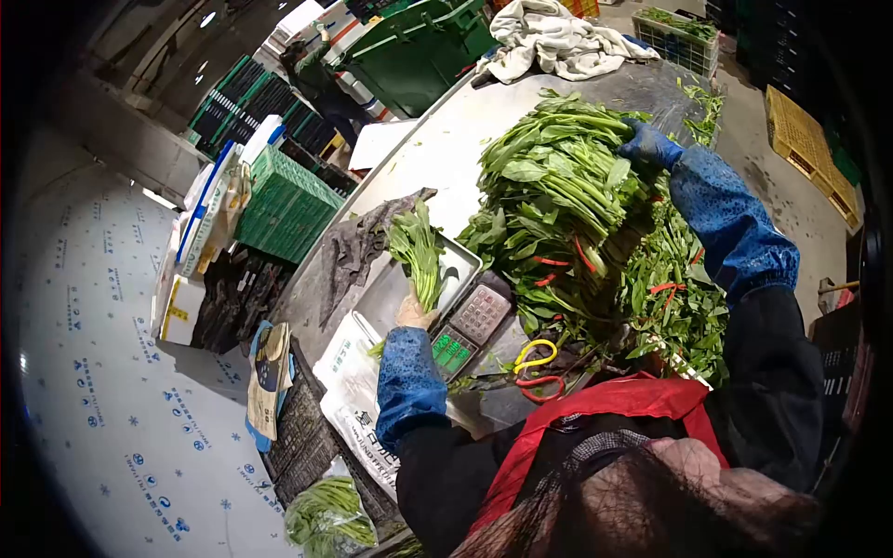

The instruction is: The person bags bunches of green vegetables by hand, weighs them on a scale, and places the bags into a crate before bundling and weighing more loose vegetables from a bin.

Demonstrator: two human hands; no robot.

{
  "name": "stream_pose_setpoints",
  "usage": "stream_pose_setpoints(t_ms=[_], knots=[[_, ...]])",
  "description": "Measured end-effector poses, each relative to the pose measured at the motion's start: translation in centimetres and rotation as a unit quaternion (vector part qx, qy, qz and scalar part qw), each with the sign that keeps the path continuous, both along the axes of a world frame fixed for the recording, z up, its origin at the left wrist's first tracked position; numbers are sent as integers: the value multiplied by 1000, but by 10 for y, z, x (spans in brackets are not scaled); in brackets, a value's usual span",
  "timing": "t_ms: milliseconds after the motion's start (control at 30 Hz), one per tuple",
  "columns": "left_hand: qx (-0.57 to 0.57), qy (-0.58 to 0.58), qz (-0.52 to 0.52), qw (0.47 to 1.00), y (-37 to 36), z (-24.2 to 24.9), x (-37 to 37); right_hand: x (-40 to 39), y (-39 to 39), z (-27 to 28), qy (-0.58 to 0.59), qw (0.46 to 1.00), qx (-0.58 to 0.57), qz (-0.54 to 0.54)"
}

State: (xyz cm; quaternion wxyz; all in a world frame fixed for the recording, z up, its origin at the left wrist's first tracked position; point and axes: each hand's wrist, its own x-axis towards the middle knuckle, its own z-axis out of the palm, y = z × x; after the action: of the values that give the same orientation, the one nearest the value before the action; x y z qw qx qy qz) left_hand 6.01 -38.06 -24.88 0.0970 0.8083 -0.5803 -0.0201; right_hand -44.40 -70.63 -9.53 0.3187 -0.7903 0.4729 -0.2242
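My left hand (pixel 414 312) is closed around the stems of a small bunch of leafy greens (pixel 418 249), above the metal tray (pixel 377 305) of a scale. The scale's keypad (pixel 484 312) and lit green display (pixel 453 350) face me. My right hand (pixel 651 145), in a blue glove, grips the edge of a large heap of leafy greens (pixel 558 172); leaves hide some of its fingertips. Red ties (pixel 584 255) show among the stems. Scissors (pixel 538 372) with yellow and red handles lie near my apron.
A white printed bag (pixel 358 400) lies left of the scale, with a dark cloth (pixel 349 251) behind it. Bagged greens (pixel 330 511) sit at lower left. Beyond the table are a green crate (pixel 286 205), a green bin (pixel 419 56) and another person (pixel 321 84). A pale cloth (pixel 558 42) lies at the far end.
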Motion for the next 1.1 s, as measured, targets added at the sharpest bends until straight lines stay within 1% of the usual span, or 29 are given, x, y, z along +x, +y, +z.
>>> stream_pose_setpoints(t_ms=[67,100,133,167,200,267,300,367,400,467,500,533,567,600,633,667,700,733,767,800,833,867,900,933,967,1000,1033,1067,1100], knots=[[-90,-51,4,995,0,1,1,3,10,13,-8,999,37,0],[-37,-21,75,996,-7,36,-23,4,-11,-13,2,999,-37,-9],[-39,-22,77,996,-14,50,-33,6,-15,-11,39,997,-67,-7],[-97,23,29,995,-19,60,-40,10,-17,-11,76,993,-93,-4],[-154,66,-18,986,-23,70,-48,14,-15,-4,60,992,-108,-13],[-199,248,-70,946,-33,108,-92,11,-21,12,-97,995,7,34],[-234,252,-82,935,-48,87,-86,6,-62,-4,-69,997,-1,21],[-222,354,-101,903,-63,100,-114,1,-54,10,-187,980,52,30],[-237,376,-123,887,-66,104,-132,0,-58,3,-255,962,75,63],[-238,449,-150,848,-81,120,-169,-2,-75,-16,-204,974,68,71],[-241,456,-193,835,-92,116,-177,-2,-64,-10,-136,989,43,31],[-236,558,-216,766,-105,107,-182,-2,-46,-1,-121,992,12,35],[-246,576,-215,749,-111,114,-198,-1,-23,13,-105,994,-19,39],[-256,594,-215,732,-118,121,-215,0,-1,28,-67,997,-45,-10],[-258,627,-220,701,-126,125,-228,-2,-2,28,-69,997,-45,-8],[-260,660,-224,669,-133,129,-241,-3,-2,27,-99,993,-66,-10],[-257,654,-212,679,-135,142,-256,-5,-2,26,-130,988,-84,-14],[-246,661,-218,674,-141,148,-266,-9,15,41,-96,990,-96,-20],[-235,668,-224,669,-147,154,-276,-12,18,38,-96,991,-94,-19],[-230,699,-238,634,-153,158,-288,-15,20,35,-143,977,-155,-1],[-222,724,-225,613,-153,169,-301,-18,25,36,-189,958,-216,17],[-214,748,-211,591,-153,181,-313,-24,33,34,-215,950,-228,7],[-199,793,-226,530,-166,174,-316,-30,40,34,-233,935,-265,22],[-198,833,-201,476,-184,165,-320,-38,48,33,-251,919,-301,37],[-195,869,-173,420,-196,160,-324,-44,52,28,-242,914,-324,17],[-136,888,-167,406,-186,186,-334,-53,67,31,-229,915,-332,14],[-143,899,-189,368,-184,198,-348,-63,85,34,-215,916,-339,11],[-149,909,-211,328,-184,207,-360,-71,92,24,-211,921,-328,3],[-162,893,-250,339,-181,208,-372,-79,104,19,-206,917,-342,13]])
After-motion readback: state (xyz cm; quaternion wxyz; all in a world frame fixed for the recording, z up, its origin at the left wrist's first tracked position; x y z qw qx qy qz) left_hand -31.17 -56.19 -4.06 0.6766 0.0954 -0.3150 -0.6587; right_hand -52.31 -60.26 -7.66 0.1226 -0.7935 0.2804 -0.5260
